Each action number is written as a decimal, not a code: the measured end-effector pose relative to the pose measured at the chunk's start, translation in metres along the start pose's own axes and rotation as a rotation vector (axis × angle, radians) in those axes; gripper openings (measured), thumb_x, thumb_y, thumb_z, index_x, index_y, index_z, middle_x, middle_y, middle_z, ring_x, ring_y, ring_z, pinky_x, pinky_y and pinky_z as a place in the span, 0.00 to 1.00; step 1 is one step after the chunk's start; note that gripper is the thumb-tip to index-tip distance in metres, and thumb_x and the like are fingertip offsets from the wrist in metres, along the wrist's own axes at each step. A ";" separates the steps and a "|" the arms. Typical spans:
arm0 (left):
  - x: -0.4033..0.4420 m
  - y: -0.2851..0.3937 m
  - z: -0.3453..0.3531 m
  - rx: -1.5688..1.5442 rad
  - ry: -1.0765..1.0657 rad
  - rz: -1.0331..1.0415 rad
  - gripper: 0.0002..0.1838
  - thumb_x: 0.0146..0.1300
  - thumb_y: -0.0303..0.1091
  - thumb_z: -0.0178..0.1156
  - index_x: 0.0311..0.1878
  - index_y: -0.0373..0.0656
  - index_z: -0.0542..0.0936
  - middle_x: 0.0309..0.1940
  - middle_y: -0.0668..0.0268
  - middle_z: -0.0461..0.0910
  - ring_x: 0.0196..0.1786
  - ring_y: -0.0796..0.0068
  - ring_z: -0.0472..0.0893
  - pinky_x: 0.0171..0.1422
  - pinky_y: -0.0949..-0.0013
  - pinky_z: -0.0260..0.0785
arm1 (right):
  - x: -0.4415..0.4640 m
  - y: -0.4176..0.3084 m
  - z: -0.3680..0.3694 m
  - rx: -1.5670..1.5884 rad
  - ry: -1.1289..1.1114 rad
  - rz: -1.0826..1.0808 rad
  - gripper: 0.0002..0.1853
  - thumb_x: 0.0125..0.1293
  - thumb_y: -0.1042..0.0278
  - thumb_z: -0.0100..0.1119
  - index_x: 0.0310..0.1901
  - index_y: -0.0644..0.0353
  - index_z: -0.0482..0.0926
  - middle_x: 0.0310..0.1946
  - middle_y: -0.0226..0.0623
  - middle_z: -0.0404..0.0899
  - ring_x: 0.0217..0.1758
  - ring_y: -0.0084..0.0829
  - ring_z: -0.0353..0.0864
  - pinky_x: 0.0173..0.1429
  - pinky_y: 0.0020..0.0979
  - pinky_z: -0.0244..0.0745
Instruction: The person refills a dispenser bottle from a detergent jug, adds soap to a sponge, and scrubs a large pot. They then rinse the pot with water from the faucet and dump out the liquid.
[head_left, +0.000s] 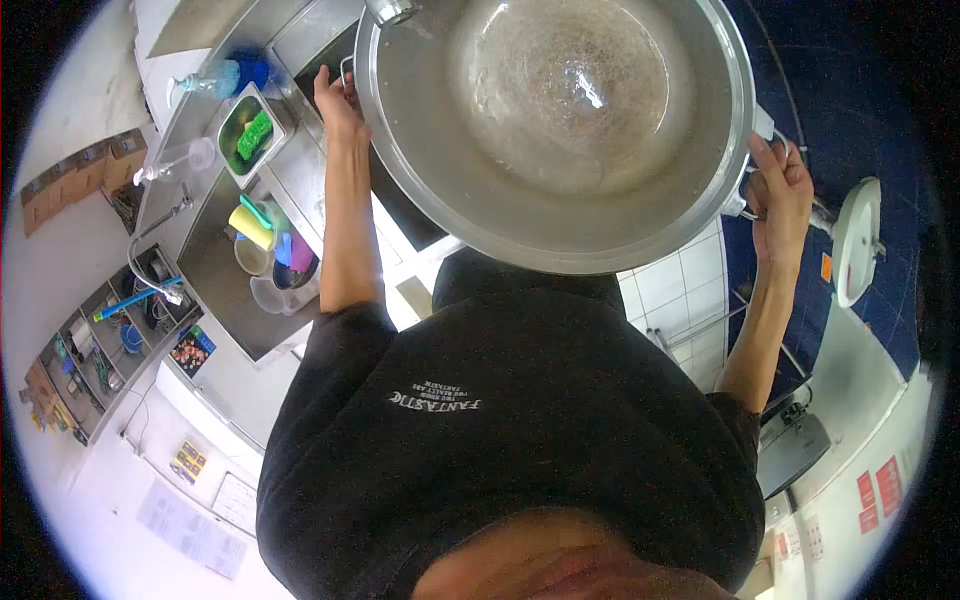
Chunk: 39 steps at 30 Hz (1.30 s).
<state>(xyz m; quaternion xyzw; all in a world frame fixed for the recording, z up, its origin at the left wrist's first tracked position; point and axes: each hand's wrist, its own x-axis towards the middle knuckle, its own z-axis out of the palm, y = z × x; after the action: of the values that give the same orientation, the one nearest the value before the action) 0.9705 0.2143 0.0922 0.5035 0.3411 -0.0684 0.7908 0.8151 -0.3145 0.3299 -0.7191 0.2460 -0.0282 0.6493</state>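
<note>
A large round metal pan with a wet, shiny inside fills the top middle of the view, in front of the black shirt. On its left side, my left hand is closed on the loop handle. The opposite handle is gripped by my right hand, its fingers wrapped round the metal loop. Above the pan's upper left rim hangs a metal tap end. The pan's far rim lies outside the frame.
Left of the pan, a steel tray holds a green scrubber, with soap bottles beside it. A sink contains colourful cups and bowls. Shelves stand farther left. A white washbasin is on the right, against dark blue tiles.
</note>
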 end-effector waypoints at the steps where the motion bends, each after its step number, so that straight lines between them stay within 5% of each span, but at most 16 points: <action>1: 0.011 -0.004 0.001 0.002 0.003 -0.003 0.32 0.72 0.68 0.52 0.31 0.46 0.81 0.26 0.67 0.81 0.32 0.68 0.78 0.42 0.65 0.71 | -0.006 -0.001 0.002 0.045 -0.010 0.020 0.19 0.73 0.70 0.73 0.32 0.43 0.69 0.20 0.13 0.62 0.17 0.09 0.52 0.21 0.21 0.42; 5: 0.035 -0.013 0.020 -0.008 0.055 -0.005 0.33 0.71 0.67 0.50 0.32 0.43 0.81 0.26 0.65 0.81 0.31 0.67 0.77 0.41 0.63 0.70 | -0.026 -0.012 0.013 0.097 -0.009 0.008 0.16 0.75 0.69 0.71 0.33 0.44 0.71 0.20 0.13 0.63 0.17 0.09 0.51 0.21 0.21 0.42; 10: 0.070 -0.036 0.057 -0.111 -0.004 0.027 0.30 0.70 0.62 0.50 0.33 0.41 0.82 0.28 0.62 0.83 0.33 0.63 0.80 0.47 0.60 0.75 | -0.038 -0.035 0.036 0.300 0.048 -0.059 0.05 0.80 0.65 0.65 0.46 0.56 0.82 0.20 0.14 0.62 0.17 0.08 0.49 0.21 0.21 0.41; 14: 0.070 -0.041 0.092 -0.008 -0.173 0.142 0.29 0.73 0.54 0.46 0.48 0.36 0.84 0.42 0.54 0.87 0.44 0.60 0.86 0.57 0.56 0.80 | -0.041 -0.051 0.056 0.257 0.146 -0.093 0.08 0.80 0.64 0.64 0.50 0.59 0.82 0.20 0.14 0.59 0.17 0.09 0.48 0.20 0.21 0.40; 15: 0.061 -0.037 0.106 -0.050 -0.152 0.128 0.28 0.76 0.48 0.44 0.62 0.35 0.80 0.54 0.51 0.86 0.53 0.57 0.86 0.64 0.54 0.80 | -0.042 -0.058 0.060 0.326 0.054 -0.083 0.07 0.81 0.63 0.63 0.48 0.58 0.82 0.20 0.15 0.58 0.17 0.09 0.47 0.20 0.21 0.39; 21: 0.108 -0.073 0.117 0.040 -0.188 0.136 0.31 0.77 0.50 0.48 0.70 0.34 0.74 0.63 0.48 0.80 0.63 0.54 0.81 0.71 0.53 0.74 | -0.025 -0.094 0.095 0.373 -0.075 -0.042 0.10 0.81 0.61 0.62 0.39 0.51 0.77 0.20 0.16 0.52 0.17 0.11 0.44 0.21 0.24 0.37; 24: 0.127 -0.099 0.109 0.308 -0.189 0.150 0.33 0.78 0.51 0.50 0.74 0.34 0.71 0.68 0.47 0.76 0.68 0.52 0.79 0.75 0.52 0.72 | -0.016 -0.110 0.118 0.370 -0.099 -0.013 0.12 0.81 0.61 0.62 0.36 0.50 0.75 0.20 0.16 0.49 0.17 0.12 0.41 0.21 0.25 0.35; 28: 0.161 -0.131 0.085 1.153 -0.382 0.235 0.37 0.79 0.52 0.53 0.79 0.33 0.66 0.75 0.45 0.72 0.74 0.49 0.76 0.80 0.51 0.68 | 0.004 -0.123 0.149 0.458 -0.065 0.023 0.13 0.81 0.63 0.61 0.35 0.53 0.73 0.20 0.17 0.50 0.17 0.12 0.42 0.21 0.25 0.36; 29: 0.120 -0.124 0.091 0.924 -0.369 0.163 0.46 0.75 0.59 0.58 0.82 0.34 0.59 0.78 0.44 0.67 0.78 0.48 0.70 0.83 0.51 0.63 | 0.008 -0.123 0.153 0.484 -0.117 0.032 0.13 0.81 0.63 0.61 0.35 0.54 0.73 0.20 0.17 0.50 0.17 0.12 0.42 0.20 0.25 0.36; 32: 0.103 -0.151 0.070 1.022 -0.569 0.167 0.81 0.50 0.78 0.73 0.87 0.37 0.34 0.87 0.39 0.47 0.87 0.40 0.54 0.89 0.45 0.52 | 0.014 -0.119 0.173 0.513 -0.201 0.075 0.13 0.82 0.64 0.60 0.35 0.54 0.73 0.20 0.18 0.50 0.17 0.13 0.43 0.20 0.25 0.37; 33: 0.053 -0.151 0.068 1.170 -0.612 0.238 0.85 0.45 0.81 0.74 0.87 0.37 0.32 0.87 0.36 0.42 0.87 0.37 0.51 0.89 0.41 0.51 | 0.015 -0.116 0.179 0.519 -0.226 0.098 0.13 0.82 0.64 0.60 0.35 0.55 0.73 0.20 0.18 0.50 0.17 0.13 0.43 0.20 0.24 0.38; 35: -0.033 -0.123 0.062 1.719 -0.749 0.023 0.89 0.39 0.79 0.78 0.88 0.43 0.29 0.87 0.34 0.37 0.87 0.34 0.50 0.88 0.36 0.52 | 0.015 -0.108 0.187 0.560 -0.262 0.122 0.12 0.83 0.64 0.58 0.38 0.56 0.72 0.20 0.18 0.50 0.16 0.12 0.43 0.19 0.24 0.39; 39: -0.047 -0.186 0.016 1.464 -0.583 -0.067 0.84 0.45 0.73 0.80 0.89 0.46 0.31 0.86 0.31 0.35 0.87 0.33 0.50 0.86 0.35 0.56 | 0.016 -0.095 0.199 0.580 -0.313 0.197 0.13 0.84 0.63 0.57 0.37 0.55 0.71 0.21 0.18 0.49 0.17 0.13 0.44 0.19 0.23 0.39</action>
<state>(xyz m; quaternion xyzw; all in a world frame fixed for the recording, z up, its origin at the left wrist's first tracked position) 0.8581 0.0997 -0.0143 0.8475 0.0032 -0.4285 0.3133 0.9307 -0.1342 0.3850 -0.4730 0.1936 0.0768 0.8561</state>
